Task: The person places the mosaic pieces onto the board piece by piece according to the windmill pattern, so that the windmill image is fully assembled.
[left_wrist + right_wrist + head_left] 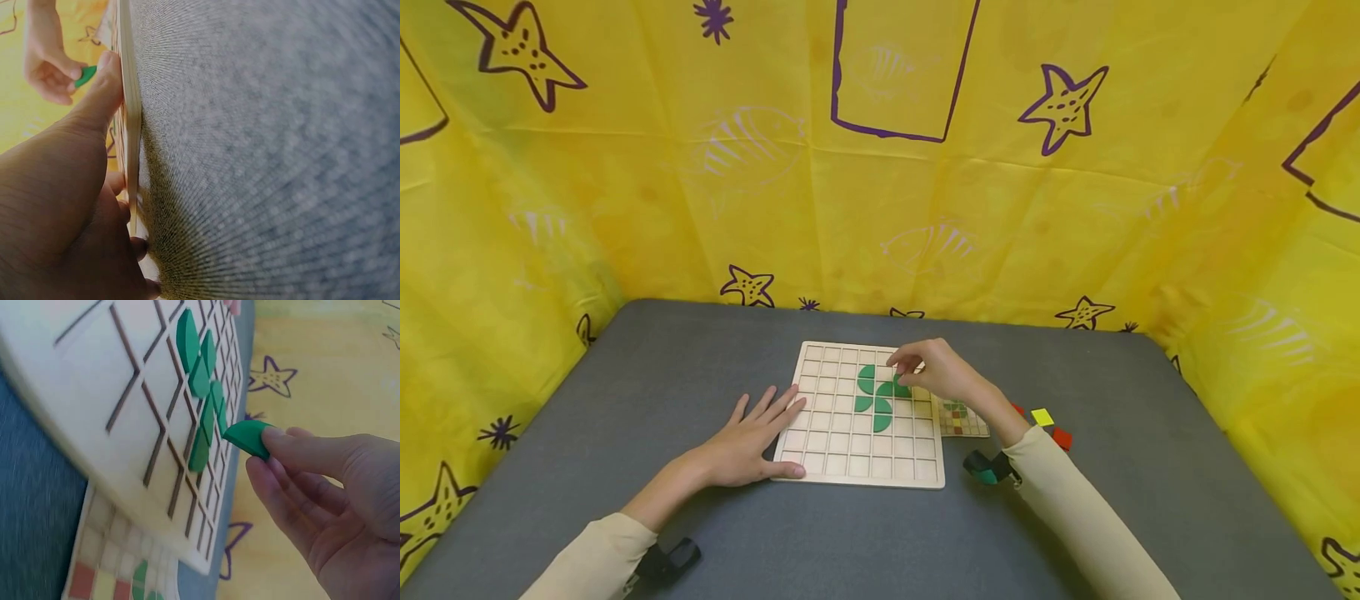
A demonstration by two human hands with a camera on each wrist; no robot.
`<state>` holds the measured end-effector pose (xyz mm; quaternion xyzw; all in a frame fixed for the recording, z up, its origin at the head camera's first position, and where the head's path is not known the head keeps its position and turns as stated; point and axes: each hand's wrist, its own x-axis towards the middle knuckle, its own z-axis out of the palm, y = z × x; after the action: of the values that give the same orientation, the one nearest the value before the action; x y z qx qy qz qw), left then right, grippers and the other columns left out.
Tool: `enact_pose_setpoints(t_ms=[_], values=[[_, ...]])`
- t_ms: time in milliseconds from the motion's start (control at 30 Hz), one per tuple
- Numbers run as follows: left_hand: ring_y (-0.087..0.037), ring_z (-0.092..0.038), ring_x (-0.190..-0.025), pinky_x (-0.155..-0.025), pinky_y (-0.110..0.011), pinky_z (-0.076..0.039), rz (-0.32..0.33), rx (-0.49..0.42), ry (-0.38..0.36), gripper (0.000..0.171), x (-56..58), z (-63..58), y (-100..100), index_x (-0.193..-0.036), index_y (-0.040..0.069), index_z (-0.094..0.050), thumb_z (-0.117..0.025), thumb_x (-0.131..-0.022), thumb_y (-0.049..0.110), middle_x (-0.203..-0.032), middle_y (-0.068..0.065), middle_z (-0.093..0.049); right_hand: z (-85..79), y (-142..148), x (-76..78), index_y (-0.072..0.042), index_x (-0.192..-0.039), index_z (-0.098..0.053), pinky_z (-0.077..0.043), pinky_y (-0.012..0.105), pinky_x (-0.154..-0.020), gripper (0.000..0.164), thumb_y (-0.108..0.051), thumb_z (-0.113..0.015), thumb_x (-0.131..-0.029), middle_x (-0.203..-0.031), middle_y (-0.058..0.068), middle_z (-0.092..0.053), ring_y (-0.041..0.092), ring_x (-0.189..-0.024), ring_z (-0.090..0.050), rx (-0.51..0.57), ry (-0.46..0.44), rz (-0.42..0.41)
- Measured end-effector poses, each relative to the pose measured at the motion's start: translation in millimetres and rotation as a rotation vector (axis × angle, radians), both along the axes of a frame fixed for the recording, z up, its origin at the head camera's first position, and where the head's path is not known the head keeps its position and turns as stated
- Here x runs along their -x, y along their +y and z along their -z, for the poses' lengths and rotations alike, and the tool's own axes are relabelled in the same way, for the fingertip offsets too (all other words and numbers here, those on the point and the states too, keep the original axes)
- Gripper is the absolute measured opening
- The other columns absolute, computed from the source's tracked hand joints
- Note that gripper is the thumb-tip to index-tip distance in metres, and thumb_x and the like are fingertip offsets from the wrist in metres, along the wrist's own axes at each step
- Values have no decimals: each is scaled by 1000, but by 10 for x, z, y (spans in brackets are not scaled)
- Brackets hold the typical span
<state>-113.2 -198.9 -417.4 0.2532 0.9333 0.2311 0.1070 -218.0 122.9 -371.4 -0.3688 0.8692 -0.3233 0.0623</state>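
Nearest: both pale sleeves (1093, 517), cut off by the lower frame edge, a dark wrist device (668, 560) at the left cuff. Left hand (737, 446) rests along the board's left side, fingers spread, thumb over the near-left corner; the wrist view leaves its other fingers partly hidden.

Board (827, 444): pale, square, gridded, lying flat. Green pieces (882, 422) sit in its cells, curved edges turned various ways. Far-right corner obscured by the right hand (943, 371), whose thumb and forefinger pinch one green piece (249, 437) over the board's far right part. Right wrist view: its long axis lies roughly crosswise, pointed end away from the thumb and towards the laid pieces; other end covered by the thumb. Contact with the board: cannot tell.

Right of the board, a patterned card (976, 431); its left side meets or slips under the board, cannot tell which. Beyond the right forearm, yellow tile (1042, 417) and red tile (1062, 438); another bit of red, mostly hidden.

Farthest: yellow cloth (880, 192), starfish and fish outlines, the fish faint.
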Motion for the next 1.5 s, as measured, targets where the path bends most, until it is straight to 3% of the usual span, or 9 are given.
enact_pose_setpoints(t_ms=[667, 933, 1500], values=[[-48, -6, -146, -108, -70, 3, -3, 8, 7, 100, 11, -2, 2, -155, 6, -25, -64, -84, 63, -163, -15, -13, 169, -437, -65, 2, -109, -71, -52, 24, -77, 24, 2, -73, -85, -86, 6, -69, 13, -82, -65, 65, -63, -68], [-49, -6, -146, -108, -70, 2, 3, 12, 10, 100, 9, 10, -2, -155, 6, -25, -64, -84, 64, -163, -15, -12, 196, -511, -75, 3, -117, -67, -51, 21, -74, 31, 0, -72, -87, -85, 3, -68, 13, -81, -65, 14, -73, -57], [-48, -5, -146, -108, -70, 3, -4, 15, -1, 101, 13, 22, -8, -156, 7, -24, -63, -83, 66, -163, -14, -11, 212, -715, -64, -1, -119, -67, -50, 22, -73, 30, -1, -70, -89, -89, 4, -70, 13, -83, -65, -1, -112, -42]])
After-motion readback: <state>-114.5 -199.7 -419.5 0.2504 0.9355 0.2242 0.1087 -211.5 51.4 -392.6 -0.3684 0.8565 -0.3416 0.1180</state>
